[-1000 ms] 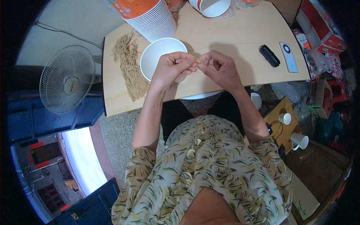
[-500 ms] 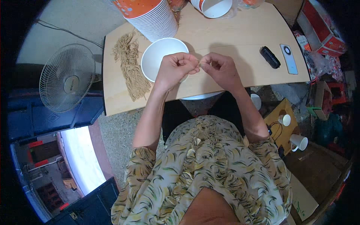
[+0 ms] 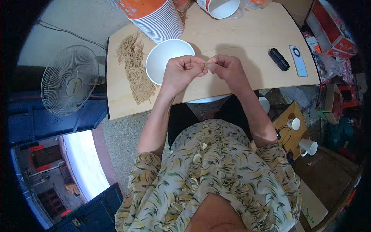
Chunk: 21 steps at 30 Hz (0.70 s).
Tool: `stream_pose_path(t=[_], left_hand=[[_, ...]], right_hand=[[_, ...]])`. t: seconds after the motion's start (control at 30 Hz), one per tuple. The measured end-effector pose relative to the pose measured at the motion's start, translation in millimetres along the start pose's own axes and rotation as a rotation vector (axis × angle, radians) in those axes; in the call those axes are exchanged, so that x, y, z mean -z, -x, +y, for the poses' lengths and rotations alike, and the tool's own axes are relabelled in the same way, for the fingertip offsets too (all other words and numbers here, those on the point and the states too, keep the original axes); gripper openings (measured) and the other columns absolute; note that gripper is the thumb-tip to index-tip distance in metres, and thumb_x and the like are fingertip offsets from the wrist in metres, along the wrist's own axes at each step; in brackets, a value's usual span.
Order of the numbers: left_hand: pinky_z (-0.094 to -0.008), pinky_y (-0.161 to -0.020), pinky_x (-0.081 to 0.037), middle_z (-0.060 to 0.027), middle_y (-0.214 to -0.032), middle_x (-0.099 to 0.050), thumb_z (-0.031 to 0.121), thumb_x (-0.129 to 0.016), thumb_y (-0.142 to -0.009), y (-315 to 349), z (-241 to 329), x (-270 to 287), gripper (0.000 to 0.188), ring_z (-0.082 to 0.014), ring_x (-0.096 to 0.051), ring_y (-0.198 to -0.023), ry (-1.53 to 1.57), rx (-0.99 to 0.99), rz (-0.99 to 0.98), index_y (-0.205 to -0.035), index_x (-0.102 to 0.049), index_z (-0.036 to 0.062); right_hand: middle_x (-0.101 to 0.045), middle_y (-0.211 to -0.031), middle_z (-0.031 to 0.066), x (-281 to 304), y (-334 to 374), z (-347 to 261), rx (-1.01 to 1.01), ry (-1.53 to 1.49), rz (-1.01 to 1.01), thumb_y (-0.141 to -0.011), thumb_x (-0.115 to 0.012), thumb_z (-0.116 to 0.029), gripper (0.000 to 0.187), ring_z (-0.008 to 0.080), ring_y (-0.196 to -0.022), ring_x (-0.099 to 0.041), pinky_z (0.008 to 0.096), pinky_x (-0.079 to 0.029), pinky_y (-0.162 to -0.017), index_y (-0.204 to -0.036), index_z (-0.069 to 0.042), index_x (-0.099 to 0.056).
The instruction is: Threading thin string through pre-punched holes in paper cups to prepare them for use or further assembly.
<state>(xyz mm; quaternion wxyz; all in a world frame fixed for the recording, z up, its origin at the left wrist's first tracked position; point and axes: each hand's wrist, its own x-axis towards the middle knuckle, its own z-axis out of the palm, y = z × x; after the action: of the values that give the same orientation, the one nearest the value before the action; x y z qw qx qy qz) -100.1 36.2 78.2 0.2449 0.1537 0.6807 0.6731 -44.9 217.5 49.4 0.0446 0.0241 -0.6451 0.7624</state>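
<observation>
Left hand [image 3: 184,73] and right hand [image 3: 227,71] were pinching some tiny pale bit [image 3: 205,65], kinda too small to identify, pretty near a round white bowl [image 3: 159,61].

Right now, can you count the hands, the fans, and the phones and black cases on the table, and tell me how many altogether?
Hands: 2, the left hand and the right hand
Fan: 1
Phone: 1
Black case: 1
Total: 5
</observation>
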Motion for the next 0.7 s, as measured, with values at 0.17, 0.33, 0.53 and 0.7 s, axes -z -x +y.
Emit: stream_pose_path(t=[0.17, 0.33, 0.53, 0.7], left_hand=[[-0.0196, -0.069, -0.056, -0.0126, -0.091, -0.073, 0.002, -0.066, -0.092, 1.7, 2.5, -2.7, 0.016, -0.0131, -0.071, -0.082, -0.050, -0.020, -0.016, -0.106, -0.067, -0.0060], [-0.0234, -0.075, -0.057, -0.0109, -0.089, -0.073, 0.002, -0.068, -0.089, 4.4, 5.9, -4.1, 0.016, -0.0133, -0.070, -0.082, -0.131, -0.026, -0.021, -0.102, -0.069, -0.0074], [-0.0235, -0.074, -0.057, -0.0101, -0.087, -0.073, 0.003, -0.069, -0.090, 2.4, -6.4, -3.0, 0.014, -0.0124, -0.070, -0.080, -0.148, -0.085, 0.004, -0.100, -0.071, -0.0061], [-0.0243, -0.074, -0.058, -0.0092, -0.088, -0.072, 0.004, -0.066, -0.092, 3.5, 0.4, -2.7, 0.014, -0.0132, -0.070, -0.080, -0.030, -0.032, 0.002, -0.102, -0.069, -0.0051]], right_hand=[[-0.058, -0.070, -0.0058, 2.7, 0.3, 2.2, -0.234, -0.134, 0.064, -0.086, -0.073, -0.013, 0.009, 0.0008, -0.054, -0.040, 0.0188, -0.029, -0.048, -0.087, -0.006, -0.070], [-0.058, -0.069, -0.0053, 5.0, 1.8, 2.6, -0.262, -0.121, 0.072, -0.086, -0.074, -0.014, 0.010, 0.0010, -0.054, -0.041, 0.0188, -0.029, -0.047, -0.087, -0.005, -0.070], [-0.058, -0.068, -0.0045, 6.8, 1.8, 4.2, -0.229, 0.009, 0.070, -0.086, -0.075, -0.019, 0.014, 0.0013, -0.053, -0.040, 0.0194, -0.030, -0.046, -0.087, -0.005, -0.071], [-0.059, -0.068, -0.0031, 9.8, 3.3, -0.6, -0.191, 0.059, 0.057, -0.089, -0.071, -0.021, 0.016, 0.0016, -0.051, -0.040, 0.0194, -0.029, -0.045, -0.090, -0.005, -0.071]])
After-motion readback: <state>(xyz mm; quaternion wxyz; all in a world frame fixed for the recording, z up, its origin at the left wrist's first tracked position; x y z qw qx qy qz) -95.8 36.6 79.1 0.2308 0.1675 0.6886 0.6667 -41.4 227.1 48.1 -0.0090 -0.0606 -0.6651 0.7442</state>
